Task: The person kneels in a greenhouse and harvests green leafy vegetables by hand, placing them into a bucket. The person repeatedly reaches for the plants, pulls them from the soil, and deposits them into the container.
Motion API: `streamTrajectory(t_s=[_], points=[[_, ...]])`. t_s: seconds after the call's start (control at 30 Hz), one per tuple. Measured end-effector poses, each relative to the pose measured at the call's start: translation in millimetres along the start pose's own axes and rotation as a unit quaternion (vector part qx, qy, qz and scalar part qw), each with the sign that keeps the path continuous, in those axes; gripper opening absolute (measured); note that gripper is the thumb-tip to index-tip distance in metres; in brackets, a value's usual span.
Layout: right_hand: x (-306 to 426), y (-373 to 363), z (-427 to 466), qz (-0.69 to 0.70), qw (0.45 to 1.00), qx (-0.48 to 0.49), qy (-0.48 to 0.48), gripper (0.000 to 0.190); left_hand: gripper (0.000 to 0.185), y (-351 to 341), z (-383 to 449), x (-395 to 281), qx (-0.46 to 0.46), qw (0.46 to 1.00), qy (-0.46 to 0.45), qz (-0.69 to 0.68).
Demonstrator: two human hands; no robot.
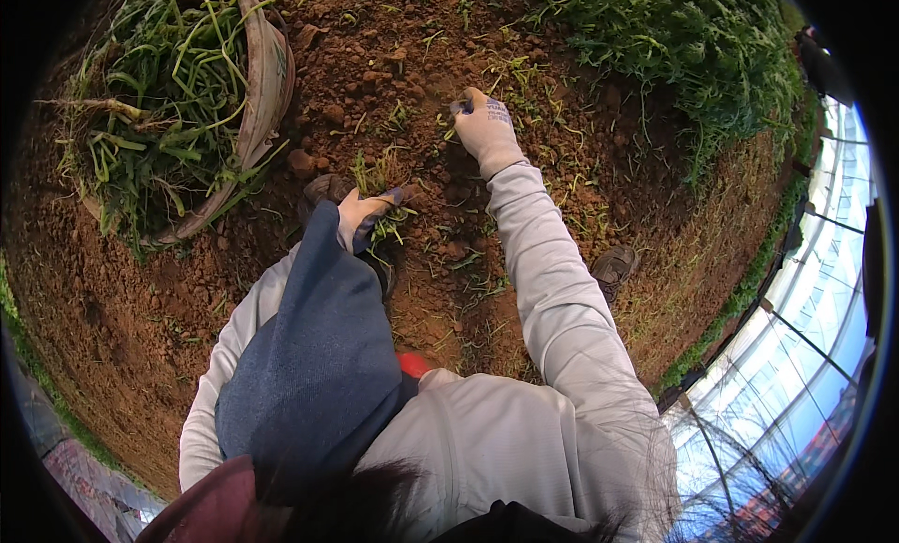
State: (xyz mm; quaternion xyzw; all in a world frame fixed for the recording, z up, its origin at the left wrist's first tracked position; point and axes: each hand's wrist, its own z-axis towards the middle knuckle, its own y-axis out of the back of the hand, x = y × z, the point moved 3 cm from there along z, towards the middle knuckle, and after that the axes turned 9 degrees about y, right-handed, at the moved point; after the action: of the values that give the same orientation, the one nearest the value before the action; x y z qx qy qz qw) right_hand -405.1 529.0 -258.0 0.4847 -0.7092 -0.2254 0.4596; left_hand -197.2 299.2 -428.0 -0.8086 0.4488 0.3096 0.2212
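My left hand (362, 216), in a pale glove with dark-coated fingers, is closed around a small bunch of green plant scraps (385, 228). The bunch has thin stems and roots sticking out on both sides of the fingers. Farther forward and to the right, my right hand (489, 125) wears a matching glove that bears printing. Its fingers curl down at the reddish-brown soil (421, 150), close to loose green scraps (516, 76). Whether anything is pinched between those fingertips is hidden.
A large sack (270, 72) heaped with pulled green plants (161, 122) stands at the left. Dense leafy plants (674, 44) grow at the upper right. My shoe (615, 269) rests on the soil. Blue cloth (316, 339) hangs over my left forearm. Translucent sheeting (808, 318) borders the right.
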Motion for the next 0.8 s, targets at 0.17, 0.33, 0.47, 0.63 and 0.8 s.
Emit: streamTrajectory(t_s=[0.17,0.33,0.47,0.63,0.8], points=[[-51,18,-38,0.56,0.817,-0.112,-0.081,0.016,0.07,-14,14,-68,0.142,0.81,0.017,-0.568],[4,-21,-92,0.459,0.887,0.038,-0.027,0.024,0.087,-16,21,-29,0.074,0.857,0.05,-0.508],[42,-51,-138,0.178,0.979,-0.025,0.092,0.028,0.037,-7,-22,-99,-0.147,0.947,-0.18,-0.22],[57,-43,-153,0.331,0.935,0.089,0.087,0.038,0.029,8,-68,-147,-0.085,0.937,-0.113,-0.32],[60,-2,-216,0.581,0.801,0.066,0.127,0.055,0.023,13,-119,-237,-0.098,0.93,-0.122,-0.334]])
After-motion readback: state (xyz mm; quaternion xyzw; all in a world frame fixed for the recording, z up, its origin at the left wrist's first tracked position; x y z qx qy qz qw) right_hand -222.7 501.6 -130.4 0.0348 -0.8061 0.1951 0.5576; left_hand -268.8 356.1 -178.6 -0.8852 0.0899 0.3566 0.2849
